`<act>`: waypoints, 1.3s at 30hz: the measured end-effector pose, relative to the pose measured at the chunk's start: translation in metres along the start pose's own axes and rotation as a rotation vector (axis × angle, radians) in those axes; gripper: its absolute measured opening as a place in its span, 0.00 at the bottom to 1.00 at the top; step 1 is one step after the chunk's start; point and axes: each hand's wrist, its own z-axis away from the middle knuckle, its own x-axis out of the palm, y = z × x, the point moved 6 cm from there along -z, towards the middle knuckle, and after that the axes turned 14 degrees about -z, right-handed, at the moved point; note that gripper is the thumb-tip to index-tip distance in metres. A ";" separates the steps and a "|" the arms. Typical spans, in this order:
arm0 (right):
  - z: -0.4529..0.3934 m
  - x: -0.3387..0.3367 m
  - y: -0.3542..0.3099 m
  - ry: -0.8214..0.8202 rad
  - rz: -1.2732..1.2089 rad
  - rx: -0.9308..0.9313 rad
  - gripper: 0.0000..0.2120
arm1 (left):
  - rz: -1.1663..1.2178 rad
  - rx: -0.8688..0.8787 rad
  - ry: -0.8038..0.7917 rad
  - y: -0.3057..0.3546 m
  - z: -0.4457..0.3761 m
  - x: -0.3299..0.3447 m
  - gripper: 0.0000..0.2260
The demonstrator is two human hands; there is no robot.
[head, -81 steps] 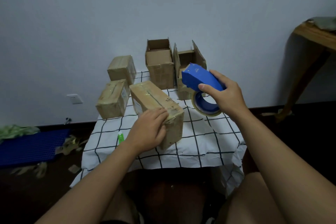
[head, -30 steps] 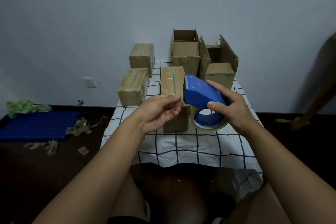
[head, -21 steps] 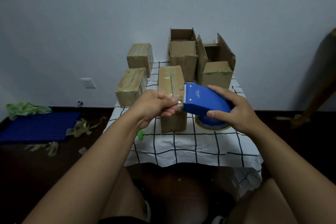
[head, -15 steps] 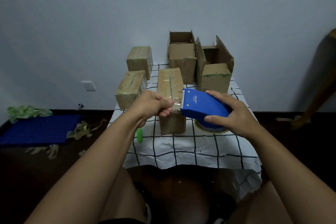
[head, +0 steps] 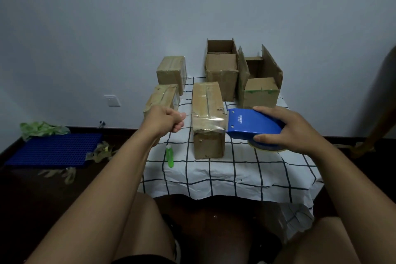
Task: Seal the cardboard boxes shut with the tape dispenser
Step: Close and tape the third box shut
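Observation:
A long closed cardboard box [head: 207, 113] lies end-on in the middle of the checked tablecloth [head: 231, 169]. My right hand [head: 287, 128] grips the blue tape dispenser [head: 250, 124] just right of the box. A strip of clear tape [head: 211, 121] stretches from the dispenser leftward across the box's near end. My left hand [head: 166, 121], left of the box, pinches the tape's free end with curled fingers. Two sealed boxes [head: 162, 98] [head: 171, 72] sit at the left. Two open boxes [head: 221, 66] [head: 260, 83] stand at the back.
A green tube [head: 170, 155] lies on the cloth near the front left. On the dark floor to the left are a blue mat [head: 53, 152] and crumpled tape scraps [head: 98, 152]. A wooden leg [head: 377, 118] stands at the far right. My knees are below the table edge.
My left hand has pulled the tape end leftward away from the dispenser, across the near end of the middle box. Earlier that box was turned from diagonal to end-on.

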 end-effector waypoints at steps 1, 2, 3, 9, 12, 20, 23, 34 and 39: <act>0.002 -0.004 0.002 0.003 0.014 0.010 0.37 | -0.003 -0.007 0.009 -0.004 -0.002 -0.005 0.08; 0.002 -0.007 0.004 0.002 0.028 0.016 0.38 | -0.013 -0.010 0.005 -0.006 -0.003 -0.008 0.08; 0.002 -0.009 0.006 -0.001 0.045 0.019 0.38 | -0.026 -0.012 -0.006 -0.007 -0.004 -0.008 0.08; 0.000 -0.018 0.011 -0.007 0.131 0.043 0.37 | 0.039 -0.033 -0.005 -0.013 0.004 0.012 0.04; -0.003 -0.020 0.013 -0.015 0.197 0.037 0.36 | 0.046 -0.029 0.027 -0.017 0.008 0.020 0.04; -0.021 -0.029 0.011 -0.048 0.325 0.034 0.38 | 0.131 -0.052 0.130 -0.021 0.006 0.022 0.07; -0.025 -0.031 0.008 -0.074 0.348 0.033 0.36 | 0.154 -0.075 0.133 -0.023 0.004 0.026 0.06; -0.034 -0.041 0.008 -0.081 0.421 0.067 0.34 | 0.129 -0.134 0.154 -0.027 -0.002 0.046 0.11; -0.036 -0.039 0.013 -0.115 0.449 0.099 0.38 | 0.105 -0.153 0.156 -0.029 -0.003 0.053 0.11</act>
